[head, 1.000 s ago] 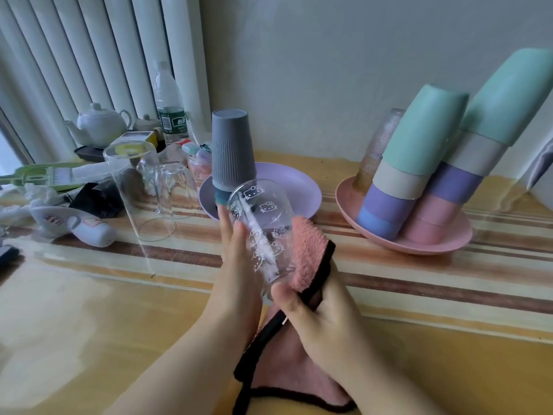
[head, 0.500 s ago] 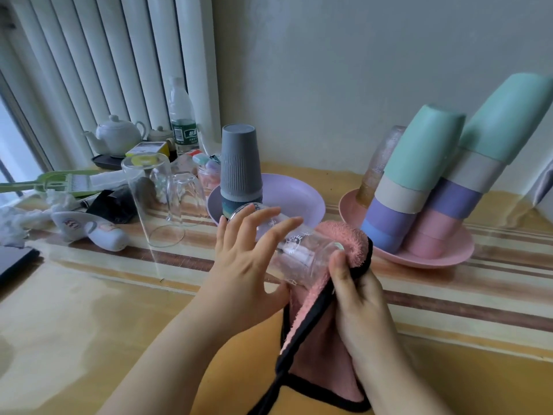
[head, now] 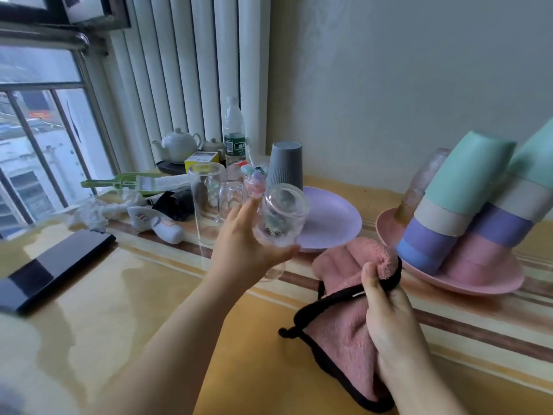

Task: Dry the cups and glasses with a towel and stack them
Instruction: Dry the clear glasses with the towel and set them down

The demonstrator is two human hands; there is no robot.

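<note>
Your left hand (head: pixel 242 250) grips the glass (head: pixel 279 223), base tilted toward 1 o'clock, above the table (head: pixel 149 295). Grey cup (head: pixel 284 166) stands at 12 o'clock, nearest this hand. Right hand (head: pixel 386 313) pinches the towel (head: pixel 344 333).

No wording can be read. At eleven o'clock, the water bottle (head: pixel 233 136) wears a green label with white characters, too blurred to make out.

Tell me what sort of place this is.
Probably a lived-in home, at a table beside a window: a white teapot, plastic cups stacked on a pink plate, and household clutter.
</note>
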